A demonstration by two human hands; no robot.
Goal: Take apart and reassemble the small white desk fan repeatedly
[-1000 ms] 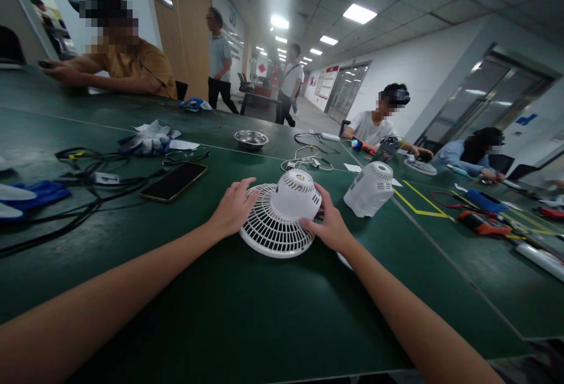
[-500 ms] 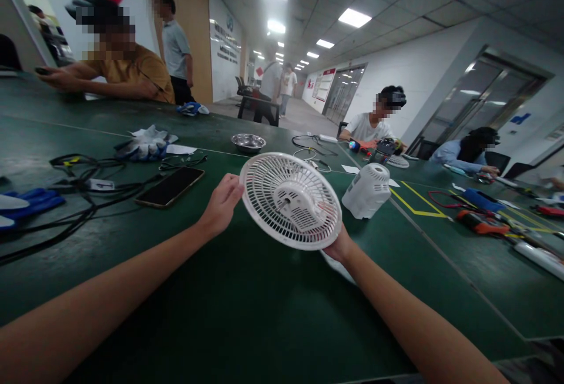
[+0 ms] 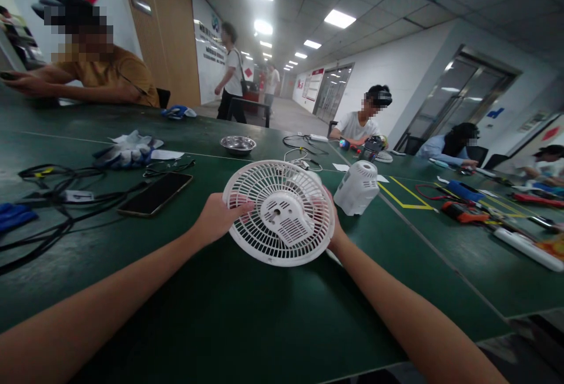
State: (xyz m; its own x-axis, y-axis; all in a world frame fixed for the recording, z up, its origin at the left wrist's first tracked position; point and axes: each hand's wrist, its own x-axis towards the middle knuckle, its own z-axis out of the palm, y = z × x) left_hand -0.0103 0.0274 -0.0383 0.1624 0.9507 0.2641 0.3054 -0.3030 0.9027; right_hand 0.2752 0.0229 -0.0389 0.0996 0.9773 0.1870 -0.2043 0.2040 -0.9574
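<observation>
I hold a round white fan grille (image 3: 279,212) with its motor housing tilted up above the green table (image 3: 247,313), its slatted face toward me. My left hand (image 3: 215,218) grips the grille's left rim, thumb over the slats. My right hand (image 3: 333,226) holds the right rim from behind, mostly hidden by the grille. A white fan base housing (image 3: 356,188) stands on the table just right of it.
A black phone (image 3: 155,194) and tangled black cables (image 3: 53,187) lie to the left, with gloves (image 3: 126,149) and a steel bowl (image 3: 238,144) beyond. Tools and cables (image 3: 467,208) lie at right. Other people sit along the table's far and right edges; some walk in the corridor.
The grille lay face down on the table under both hands; I lifted it and turned it upright, and it now sits slightly lower and more to the left.
</observation>
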